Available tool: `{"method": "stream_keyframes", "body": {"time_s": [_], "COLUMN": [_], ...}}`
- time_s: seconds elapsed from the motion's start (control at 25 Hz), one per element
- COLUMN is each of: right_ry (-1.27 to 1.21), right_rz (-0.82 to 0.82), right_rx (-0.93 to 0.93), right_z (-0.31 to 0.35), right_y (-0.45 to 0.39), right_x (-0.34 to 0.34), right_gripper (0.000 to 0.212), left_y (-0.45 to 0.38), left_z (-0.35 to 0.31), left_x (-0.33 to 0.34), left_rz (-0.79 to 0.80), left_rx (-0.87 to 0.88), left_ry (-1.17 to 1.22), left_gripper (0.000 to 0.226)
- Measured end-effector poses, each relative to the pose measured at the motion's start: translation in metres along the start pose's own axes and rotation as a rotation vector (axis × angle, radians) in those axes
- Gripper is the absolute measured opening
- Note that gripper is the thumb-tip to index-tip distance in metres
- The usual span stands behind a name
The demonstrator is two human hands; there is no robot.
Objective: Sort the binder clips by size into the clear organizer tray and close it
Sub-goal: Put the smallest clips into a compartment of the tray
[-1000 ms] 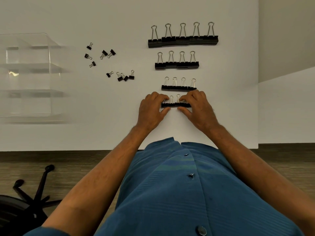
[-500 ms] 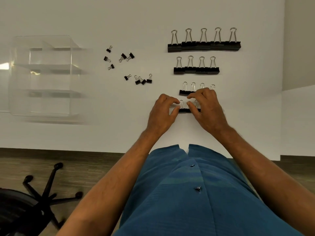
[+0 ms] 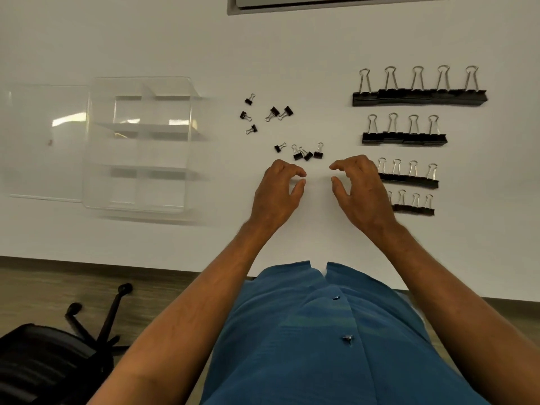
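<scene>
- Left hand (image 3: 276, 191) and right hand (image 3: 361, 191) hover empty, fingers loosely curled and apart.
- Tiny loose black binder clips (image 3: 304, 153) lie scattered just beyond; clear plastic organizer tray (image 3: 187, 141) open, well left.
- Best pinch clips singly, then line them up.

This looks like an office. A wide white desk (image 3: 146, 39) carries stationery: black binder clips (image 3: 419, 96) lined up in rows on the right and a clear organizer tray (image 3: 187, 141) on the left. A black swivel chair (image 3: 43, 361) on a star base stands near left, on wood-look flooring (image 3: 43, 282).
</scene>
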State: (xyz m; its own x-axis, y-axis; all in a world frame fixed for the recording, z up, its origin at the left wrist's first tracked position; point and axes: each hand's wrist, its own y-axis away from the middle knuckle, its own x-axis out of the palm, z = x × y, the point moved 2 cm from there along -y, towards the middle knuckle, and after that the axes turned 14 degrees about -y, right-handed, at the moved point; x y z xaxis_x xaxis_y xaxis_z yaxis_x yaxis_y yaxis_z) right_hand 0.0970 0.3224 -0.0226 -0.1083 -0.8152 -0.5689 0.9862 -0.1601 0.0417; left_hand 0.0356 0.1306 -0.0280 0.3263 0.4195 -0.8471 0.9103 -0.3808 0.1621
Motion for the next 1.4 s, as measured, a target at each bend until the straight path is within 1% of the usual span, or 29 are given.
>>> {"method": "stream_keyframes", "body": {"time_s": [0.12, 0.24, 0.32, 0.4, 0.52, 0.6, 0.8, 0.88, 1.0, 1.16, 1.28, 1.4], "right_ry": [-0.088, -0.105, -0.094, -0.07, -0.038, -0.035, -0.005, 0.02, 0.067, 0.139, 0.157, 0.153], "right_rz": [-0.04, -0.084, -0.106, -0.114, -0.082, -0.054, -0.006, -0.006, 0.009, 0.017, 0.026, 0.036], "right_rx": [0.049, 0.038, 0.085, 0.161, 0.192, 0.194, 0.185, 0.178, 0.159, 0.117, 0.117, 0.108], "right_z": [0.008, 0.014, 0.017, 0.018, 0.016, 0.013, 0.014, 0.016, 0.017, 0.018, 0.021, 0.022], "right_y": [-0.012, -0.025, -0.032, -0.035, -0.038, -0.04, -0.048, -0.052, -0.055, -0.056, -0.063, -0.07], "right_x": [0.024, 0.043, 0.05, 0.053, 0.053, 0.052, 0.05, 0.052, 0.058, 0.063, 0.065, 0.065], "right_gripper": [0.035, 0.043, 0.049, 0.055, 0.059, 0.06, 0.059, 0.058, 0.057, 0.049, 0.046, 0.046], "left_y": [-0.02, -0.04, -0.047, -0.051, -0.054, -0.056, -0.056, -0.056, -0.055, -0.057, -0.063, -0.08], "left_z": [0.01, 0.009, 0.01, 0.014, 0.019, 0.021, 0.027, 0.032, 0.04, 0.053, 0.057, 0.049], "left_x": [-0.013, -0.014, -0.01, -0.004, 0.001, 0.003, 0.0, -0.003, -0.008, -0.014, -0.024, -0.034], "left_rz": [-0.015, 0.075, 0.096, 0.087, 0.048, 0.052, 0.088, 0.079, 0.038, 0.006, -0.016, -0.057], "left_rx": [0.054, 0.135, 0.163, 0.192, 0.221, 0.203, 0.134, 0.097, 0.048, -0.018, -0.084, -0.088], "left_ry": [-0.057, -0.138, -0.209, -0.235, -0.223, -0.179, 0.017, 0.051, 0.032, -0.02, -0.027, -0.021], "left_gripper": [0.023, 0.036, 0.041, 0.04, 0.024, 0.017, 0.03, 0.032, 0.031, 0.029, 0.029, 0.034]}}
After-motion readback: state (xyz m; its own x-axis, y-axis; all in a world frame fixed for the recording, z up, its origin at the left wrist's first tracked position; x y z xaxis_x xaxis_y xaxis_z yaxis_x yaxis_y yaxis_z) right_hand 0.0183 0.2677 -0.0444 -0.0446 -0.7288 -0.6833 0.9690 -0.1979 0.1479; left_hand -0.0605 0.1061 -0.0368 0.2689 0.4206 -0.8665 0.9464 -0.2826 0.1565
